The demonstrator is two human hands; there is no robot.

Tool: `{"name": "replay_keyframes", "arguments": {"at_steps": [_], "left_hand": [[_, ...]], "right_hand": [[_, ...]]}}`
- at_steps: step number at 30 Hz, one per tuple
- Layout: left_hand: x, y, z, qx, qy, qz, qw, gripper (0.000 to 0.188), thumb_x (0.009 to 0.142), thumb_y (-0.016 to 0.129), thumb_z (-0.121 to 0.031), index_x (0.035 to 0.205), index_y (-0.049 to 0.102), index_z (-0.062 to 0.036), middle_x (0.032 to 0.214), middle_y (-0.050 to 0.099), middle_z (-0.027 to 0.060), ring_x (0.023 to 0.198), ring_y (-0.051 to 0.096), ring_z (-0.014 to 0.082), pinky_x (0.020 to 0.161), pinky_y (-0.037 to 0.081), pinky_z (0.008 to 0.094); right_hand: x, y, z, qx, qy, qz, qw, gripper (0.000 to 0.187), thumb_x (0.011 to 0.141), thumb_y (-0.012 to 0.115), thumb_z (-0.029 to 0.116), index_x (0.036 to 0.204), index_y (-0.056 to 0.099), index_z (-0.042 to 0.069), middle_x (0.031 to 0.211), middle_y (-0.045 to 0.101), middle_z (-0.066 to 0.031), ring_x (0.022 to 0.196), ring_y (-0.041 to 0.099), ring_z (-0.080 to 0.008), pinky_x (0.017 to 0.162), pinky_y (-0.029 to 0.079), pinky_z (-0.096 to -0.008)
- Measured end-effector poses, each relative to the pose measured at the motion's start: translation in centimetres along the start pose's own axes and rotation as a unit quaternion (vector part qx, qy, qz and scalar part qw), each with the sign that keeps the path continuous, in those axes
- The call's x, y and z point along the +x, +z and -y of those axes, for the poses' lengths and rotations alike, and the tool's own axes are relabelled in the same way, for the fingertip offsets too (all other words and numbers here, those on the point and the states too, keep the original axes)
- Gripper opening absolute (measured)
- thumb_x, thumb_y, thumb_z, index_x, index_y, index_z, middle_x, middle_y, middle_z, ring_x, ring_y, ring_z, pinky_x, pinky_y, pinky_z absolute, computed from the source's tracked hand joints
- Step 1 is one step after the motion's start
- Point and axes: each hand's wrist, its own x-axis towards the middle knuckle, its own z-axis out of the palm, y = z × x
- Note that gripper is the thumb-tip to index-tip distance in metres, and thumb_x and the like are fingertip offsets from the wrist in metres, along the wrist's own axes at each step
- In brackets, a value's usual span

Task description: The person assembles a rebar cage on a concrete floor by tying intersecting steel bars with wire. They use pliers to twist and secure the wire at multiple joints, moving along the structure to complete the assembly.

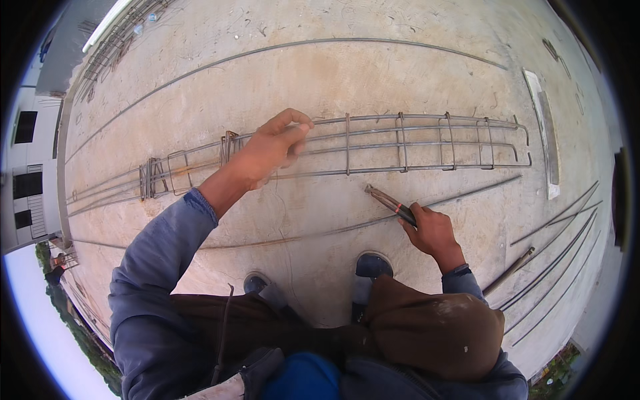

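Observation:
A long steel rebar cage (373,147) lies across the concrete in front of me. Square stirrups (403,143) stand spaced along its right half, and others are bunched (153,179) toward its left end. My left hand (270,152) is over the middle of the cage, thumb and fingertips pinched close to the far bar. Whatever those fingers pinch, if anything, is too small to make out. In my right hand (433,230) is a pair of end-cutting pincers (390,203) with dark, red-marked handles. Their head points to the cage's near side, apart from the bars.
One loose rebar (320,231) runs between the cage and my shoes (373,265); another long bar (347,40) lies beyond the cage. At right are a pale flat board (543,137) and several loose rods (553,260). More steel frames (113,57) lie at far left.

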Motion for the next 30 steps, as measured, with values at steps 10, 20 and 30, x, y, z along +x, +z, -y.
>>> {"name": "replay_keyframes", "arguments": {"at_steps": [10, 20, 30], "left_hand": [[2.8, 11.6, -0.5, 0.102, 0.17, 0.069, 0.978, 0.017, 0.116, 0.062, -0.023, 0.112, 0.061, -0.0058, 0.09, 0.064, 0.0003, 0.075, 0.053, 0.0058, 0.064, 0.046, 0.0261], [4.1, 16.1, -5.2, 0.183, 0.004, 0.08, 0.98, 0.022, 0.113, 0.066, -0.023, 0.108, 0.068, -0.0019, 0.091, 0.072, 0.0052, 0.08, 0.068, 0.0085, 0.071, 0.055, 0.0283], [6.1, 7.3, -10.5, 0.49, 0.008, 0.099, 0.866, 0.043, 0.116, 0.058, -0.035, 0.139, 0.07, -0.0003, 0.123, 0.079, 0.017, 0.114, 0.075, 0.0286, 0.103, 0.057, 0.0405]], "right_hand": [[5.8, -7.7, 7.0, 0.673, 0.025, -0.071, 0.735, 0.043, 0.114, 0.064, 0.035, 0.138, 0.072, 0.0, 0.123, 0.077, -0.0137, 0.115, 0.071, -0.0202, 0.098, 0.057, -0.0356], [9.8, -7.5, 4.0, 0.808, 0.014, -0.157, 0.568, 0.044, 0.12, 0.05, 0.032, 0.134, 0.069, -0.004, 0.121, 0.077, -0.0133, 0.112, 0.071, -0.0179, 0.101, 0.057, -0.038], [10.6, -16.8, -3.8, 0.888, -0.066, -0.292, 0.35, 0.043, 0.122, 0.044, 0.026, 0.155, 0.047, -0.002, 0.078, 0.043, 0.0029, 0.064, 0.036, -0.005, 0.048, 0.039, -0.0203]]}}
